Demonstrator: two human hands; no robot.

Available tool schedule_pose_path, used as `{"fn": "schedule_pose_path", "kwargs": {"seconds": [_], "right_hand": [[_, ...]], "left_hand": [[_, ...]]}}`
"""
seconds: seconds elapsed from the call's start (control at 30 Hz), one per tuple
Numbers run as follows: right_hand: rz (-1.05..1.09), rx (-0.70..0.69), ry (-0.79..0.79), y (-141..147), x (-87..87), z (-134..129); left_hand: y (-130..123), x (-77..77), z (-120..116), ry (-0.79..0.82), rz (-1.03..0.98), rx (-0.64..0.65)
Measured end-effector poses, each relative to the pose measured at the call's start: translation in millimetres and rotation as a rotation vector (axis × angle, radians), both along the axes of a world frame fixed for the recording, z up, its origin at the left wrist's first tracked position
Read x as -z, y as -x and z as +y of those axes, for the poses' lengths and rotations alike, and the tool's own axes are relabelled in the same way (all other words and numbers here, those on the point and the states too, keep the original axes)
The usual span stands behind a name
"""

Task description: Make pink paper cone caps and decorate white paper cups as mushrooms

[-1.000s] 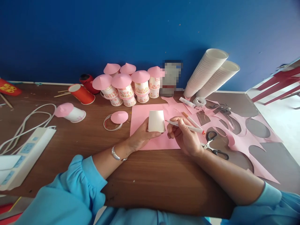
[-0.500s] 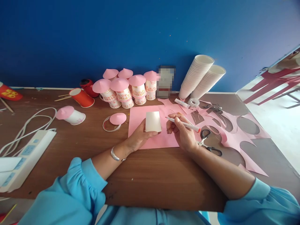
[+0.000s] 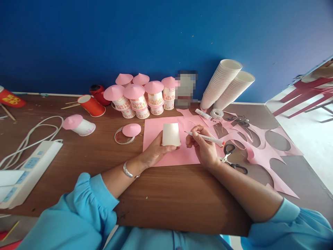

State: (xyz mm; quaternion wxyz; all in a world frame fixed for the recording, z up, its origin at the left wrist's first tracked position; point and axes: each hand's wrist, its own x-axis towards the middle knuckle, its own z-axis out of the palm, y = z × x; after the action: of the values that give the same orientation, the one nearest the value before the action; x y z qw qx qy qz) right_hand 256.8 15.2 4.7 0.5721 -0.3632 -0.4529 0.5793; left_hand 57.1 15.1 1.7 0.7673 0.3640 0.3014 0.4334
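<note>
A plain white paper cup (image 3: 171,134), upside down, is held in my left hand (image 3: 156,150), the thumb along its lower rim. My right hand (image 3: 204,147) grips a white marker (image 3: 208,138) with a red end, its tip pointing left towards the cup but apart from it. Both hands are over a pink paper sheet (image 3: 182,158). Left of the sheet, a pink paper cone (image 3: 131,130) rests on a roll of tape (image 3: 119,136). Black-handled scissors (image 3: 229,159) lie beside my right wrist.
Decorated cups with pink cone roofs (image 3: 134,93) stand at the back. Two leaning stacks of white cups (image 3: 221,83) are near the wall. Cut pink scraps (image 3: 262,152) cover the right side. A power strip (image 3: 31,170), red cup (image 3: 91,105) and roofed cup (image 3: 83,126) are left.
The view has shifted slightly. Both hands keep nearly the same pose, with the cup and marker still in them.
</note>
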Motion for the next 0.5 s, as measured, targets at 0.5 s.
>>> {"fn": "schedule_pose_path", "kwargs": {"seconds": [0.5], "right_hand": [[-0.056, -0.075, -0.122, -8.1, -14.9, -15.3]], "left_hand": [[0.8, -1.4, 2.3, -0.047, 0.129, 0.027]]}}
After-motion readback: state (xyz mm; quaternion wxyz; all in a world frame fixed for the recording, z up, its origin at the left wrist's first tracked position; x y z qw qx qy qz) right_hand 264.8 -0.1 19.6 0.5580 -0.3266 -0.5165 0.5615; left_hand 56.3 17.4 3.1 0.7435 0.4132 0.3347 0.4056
